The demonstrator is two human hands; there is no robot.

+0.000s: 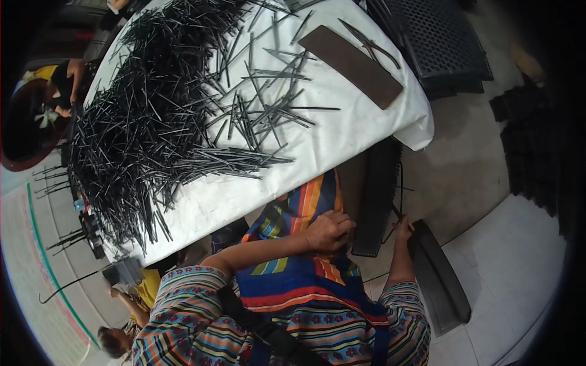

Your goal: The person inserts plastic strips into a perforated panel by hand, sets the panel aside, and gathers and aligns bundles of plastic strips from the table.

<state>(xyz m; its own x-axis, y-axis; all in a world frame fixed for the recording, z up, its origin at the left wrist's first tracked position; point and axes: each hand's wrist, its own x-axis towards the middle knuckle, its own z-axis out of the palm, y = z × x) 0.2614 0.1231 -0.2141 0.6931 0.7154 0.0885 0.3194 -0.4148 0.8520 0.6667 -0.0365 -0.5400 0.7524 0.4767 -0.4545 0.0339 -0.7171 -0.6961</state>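
My left hand (331, 230) is curled closed over my apron-covered lap, and whatever its fingers may hold is hidden. Just right of it stands a long dark panel (371, 210) with a row of small marks along its edge, its upper end under the table edge. My right hand (403, 229) is closed beside that panel, with a thin black rod (395, 210) running into its fingers. A black tray-like piece (441, 277) lies close below the right hand, by my right forearm.
A white-covered table (360, 131) fills the upper middle. On it lie a large heap of thin black sticks (146, 104), a brown flat plate (351, 66) and pliers (371, 46). Black perforated panels (436, 39) are stacked at far right. Other people (76, 79) are at the left.
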